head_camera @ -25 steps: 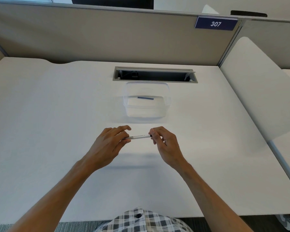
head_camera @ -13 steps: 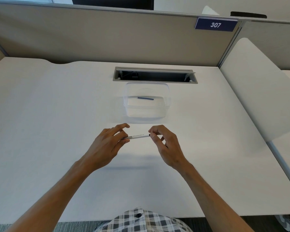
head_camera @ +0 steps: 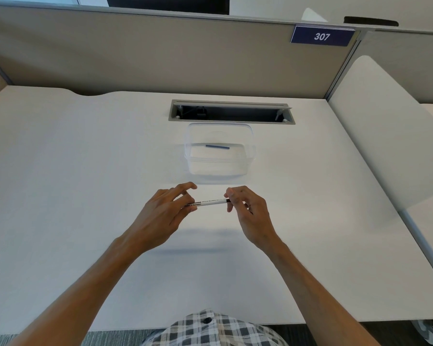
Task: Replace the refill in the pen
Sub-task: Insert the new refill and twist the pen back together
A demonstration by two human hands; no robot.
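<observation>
The white worktop carries a clear container near its far edge, holding what looks like a blue refill. Nearer, above mid-worktop, left hand and right hand each pinch an end of the pen.

A slim white pen with black printed lettering was held level above the white desk, lying left to right between both hands. The left hand pinched its left end between thumb and fingers, while the right hand pinched the dark right tip. Beyond the hands stood a clear rectangular plastic container with a short dark blue refill lying inside. Behind it was a grey cable slot, and a navy sign reading 307 hung on the beige partition.
</observation>
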